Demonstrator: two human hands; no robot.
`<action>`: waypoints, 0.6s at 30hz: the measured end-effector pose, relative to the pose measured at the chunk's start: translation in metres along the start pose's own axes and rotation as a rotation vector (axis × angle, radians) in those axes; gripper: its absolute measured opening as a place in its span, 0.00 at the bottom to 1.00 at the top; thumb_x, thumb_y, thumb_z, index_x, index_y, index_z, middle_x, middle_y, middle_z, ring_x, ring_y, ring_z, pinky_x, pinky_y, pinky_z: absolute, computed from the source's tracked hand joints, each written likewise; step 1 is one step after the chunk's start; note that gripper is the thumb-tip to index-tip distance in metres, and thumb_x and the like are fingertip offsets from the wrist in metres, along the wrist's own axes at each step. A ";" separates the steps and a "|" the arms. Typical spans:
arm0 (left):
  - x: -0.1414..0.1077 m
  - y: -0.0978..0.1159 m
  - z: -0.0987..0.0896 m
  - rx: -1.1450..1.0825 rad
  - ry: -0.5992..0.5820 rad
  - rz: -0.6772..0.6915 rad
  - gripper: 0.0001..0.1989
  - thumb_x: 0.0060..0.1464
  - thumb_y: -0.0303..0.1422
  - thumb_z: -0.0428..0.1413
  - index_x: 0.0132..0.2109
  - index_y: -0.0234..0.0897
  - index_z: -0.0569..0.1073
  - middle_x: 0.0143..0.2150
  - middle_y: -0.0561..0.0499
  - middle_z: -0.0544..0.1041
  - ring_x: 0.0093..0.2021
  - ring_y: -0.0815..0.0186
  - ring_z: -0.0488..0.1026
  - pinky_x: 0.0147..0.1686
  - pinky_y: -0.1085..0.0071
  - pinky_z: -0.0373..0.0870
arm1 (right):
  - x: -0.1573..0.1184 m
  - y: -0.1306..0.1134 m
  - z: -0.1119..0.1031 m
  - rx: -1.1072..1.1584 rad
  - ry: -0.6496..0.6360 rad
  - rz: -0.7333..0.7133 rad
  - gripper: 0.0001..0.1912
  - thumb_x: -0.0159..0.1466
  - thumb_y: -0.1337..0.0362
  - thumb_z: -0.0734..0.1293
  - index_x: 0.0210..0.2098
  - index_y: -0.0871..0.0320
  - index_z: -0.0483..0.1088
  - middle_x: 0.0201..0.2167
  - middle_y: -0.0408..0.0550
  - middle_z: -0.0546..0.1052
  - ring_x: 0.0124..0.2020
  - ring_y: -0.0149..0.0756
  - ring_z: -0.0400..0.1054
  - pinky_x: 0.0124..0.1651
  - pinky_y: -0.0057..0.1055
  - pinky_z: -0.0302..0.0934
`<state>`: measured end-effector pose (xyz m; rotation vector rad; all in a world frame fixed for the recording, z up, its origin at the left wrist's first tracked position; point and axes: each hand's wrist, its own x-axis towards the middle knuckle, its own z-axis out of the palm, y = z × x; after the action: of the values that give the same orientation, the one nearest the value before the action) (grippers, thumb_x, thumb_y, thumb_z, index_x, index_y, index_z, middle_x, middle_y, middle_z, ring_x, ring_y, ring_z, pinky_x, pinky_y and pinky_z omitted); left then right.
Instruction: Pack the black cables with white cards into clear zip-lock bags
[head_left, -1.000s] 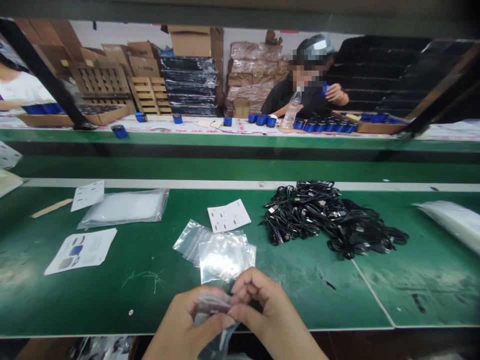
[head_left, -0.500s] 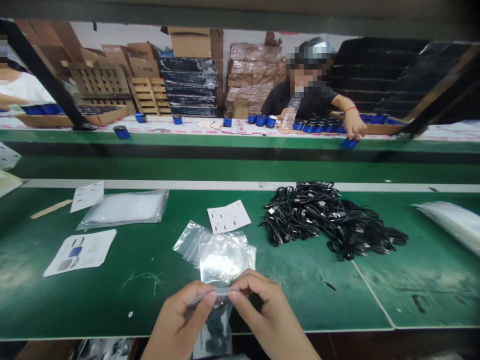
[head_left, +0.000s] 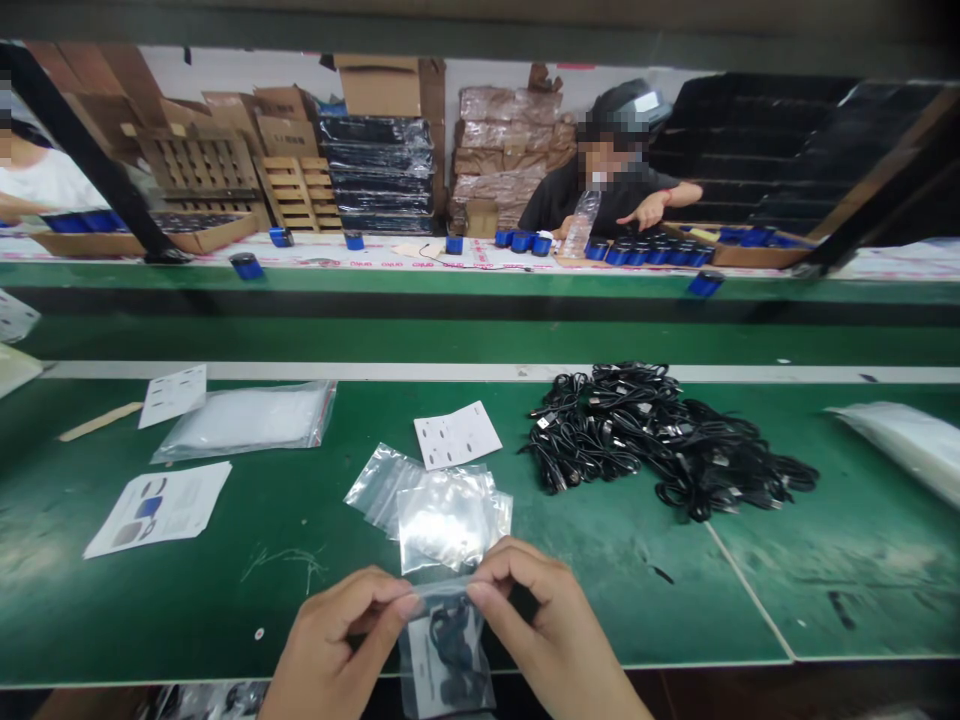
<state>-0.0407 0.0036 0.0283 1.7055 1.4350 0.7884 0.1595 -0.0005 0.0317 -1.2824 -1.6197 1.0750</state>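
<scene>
A small clear zip bag [head_left: 448, 655] hangs at the table's front edge, with a black cable and a printed paper visible inside. My left hand [head_left: 349, 635] pinches the bag's top left corner between thumb and fingers. At the top right corner, my right hand [head_left: 536, 620] pinches it the same way. Just beyond my fingers lie several flat clear bags [head_left: 446, 515], overlapping on the green table. A folded printed sheet [head_left: 457, 437] is behind them.
Bundled black cables [head_left: 652, 435] form a heap at right centre. On the left are a stack of leaflets [head_left: 161, 508], a filled plastic bag [head_left: 251, 418] and a wooden stick [head_left: 100, 421]. Across the conveyor, a person [head_left: 555, 200] sits behind blue items and a bottle [head_left: 581, 222].
My hands have moved apart, my left hand going left, and the bag's top is stretched wider with more of its contents showing. The person opposite has let go of a blue item and drawn the hand back.
</scene>
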 end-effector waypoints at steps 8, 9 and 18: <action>-0.001 0.007 0.010 -0.107 0.028 -0.042 0.12 0.54 0.40 0.54 0.27 0.39 0.74 0.23 0.56 0.70 0.22 0.71 0.66 0.22 0.81 0.62 | 0.001 -0.003 0.003 0.048 -0.031 0.069 0.07 0.61 0.68 0.64 0.27 0.58 0.70 0.25 0.41 0.70 0.28 0.31 0.65 0.32 0.25 0.57; -0.001 0.007 0.011 -0.108 0.011 -0.051 0.12 0.54 0.40 0.54 0.28 0.39 0.74 0.23 0.56 0.70 0.22 0.71 0.66 0.22 0.81 0.63 | 0.001 -0.003 0.004 0.044 -0.030 0.067 0.07 0.61 0.68 0.64 0.27 0.58 0.70 0.25 0.41 0.69 0.27 0.30 0.65 0.32 0.25 0.57; 0.000 0.009 0.012 -0.098 -0.045 0.003 0.11 0.54 0.37 0.54 0.27 0.39 0.74 0.23 0.56 0.72 0.22 0.71 0.68 0.22 0.83 0.65 | -0.002 -0.001 0.012 0.022 -0.076 0.065 0.06 0.60 0.70 0.64 0.27 0.58 0.70 0.25 0.41 0.69 0.27 0.29 0.64 0.31 0.24 0.57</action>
<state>-0.0258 0.0014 0.0293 1.6411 1.3420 0.8038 0.1486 -0.0038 0.0283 -1.3022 -1.6269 1.1910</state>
